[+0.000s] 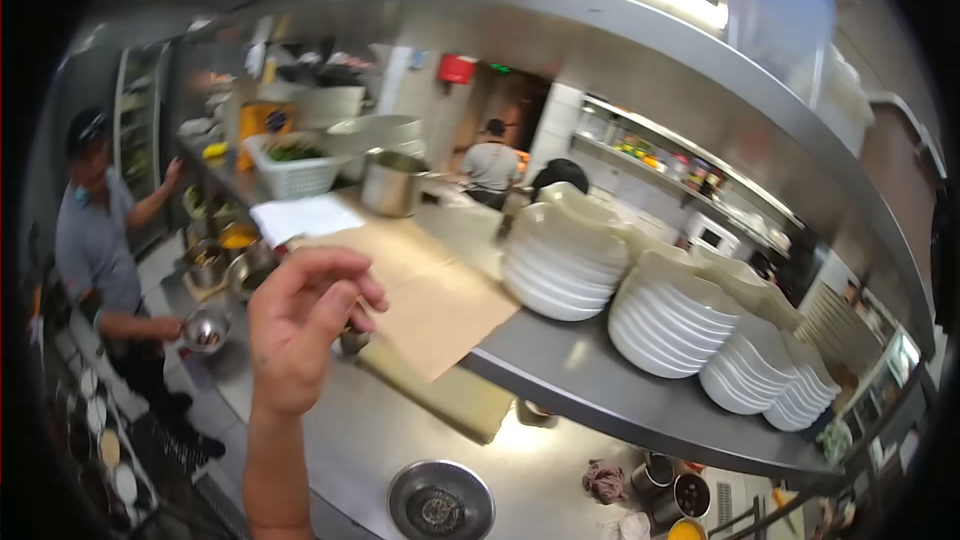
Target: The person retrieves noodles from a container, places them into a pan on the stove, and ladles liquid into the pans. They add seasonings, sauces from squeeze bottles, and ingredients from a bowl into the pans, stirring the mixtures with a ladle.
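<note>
The raised steel shelf (572, 355) ran slantwise above the counter (345, 455). In front of its left part was the left hand (312, 325), fingers bent loosely toward the thumb with a narrow gap; whether it held anything could not be told. The right hand was out of view, so its state could not be told either. Nearest the left hand, brown paper (430, 285) lay on the shelf, one corner overhanging the front edge. Stacked white bowls (560, 275) filled the shelf's right half; a steel pot (392, 183) and a pale basket (300, 175) of greens stood toward its left end.

Below the shelf, a yellowish board (435, 390) lay on the counter, a round metal bowl (472, 485) sat nearer the camera, and a crumpled cloth (604, 481) lay beneath the shelf's right half. Over the shelf, an upper rack (480, 5) carried a clear tub (780, 15) with a blue rim. Left of the shelf, a co-worker (100, 240) in grey held a small bowl (214, 344); beyond it, another person (490, 168) stood near a tiled wall (562, 125).
</note>
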